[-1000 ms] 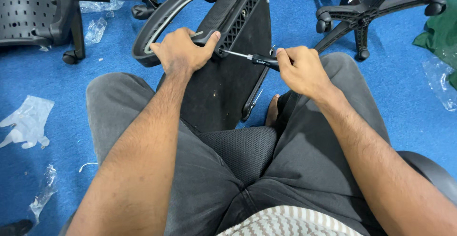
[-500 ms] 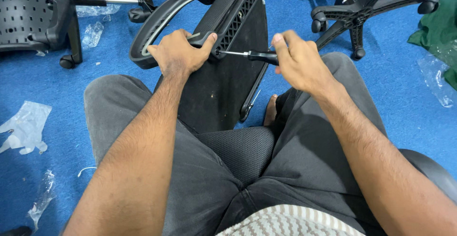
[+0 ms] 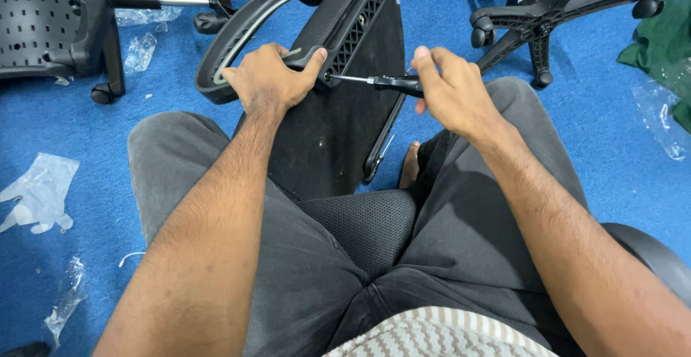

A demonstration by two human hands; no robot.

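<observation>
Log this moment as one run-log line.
left hand: grips armrest | right hand: holds screwdriver, tip at armrest bracket | chair seat: propped between knees | floor: blue carpet

Blue carpet [image 3: 619,170] — plastic wrappers [image 3: 39,191], a wheeled chair base [image 3: 547,15].

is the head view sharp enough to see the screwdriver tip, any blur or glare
Head view: evenly lit, soft shadows only, no strong glare. The screwdriver in the right hand is sharp, its thin shaft bright against the black chair seat; the tip is lost in a dark recess beside the left hand. Slight wide-angle stretch at the forearms near the bottom edge.
</observation>
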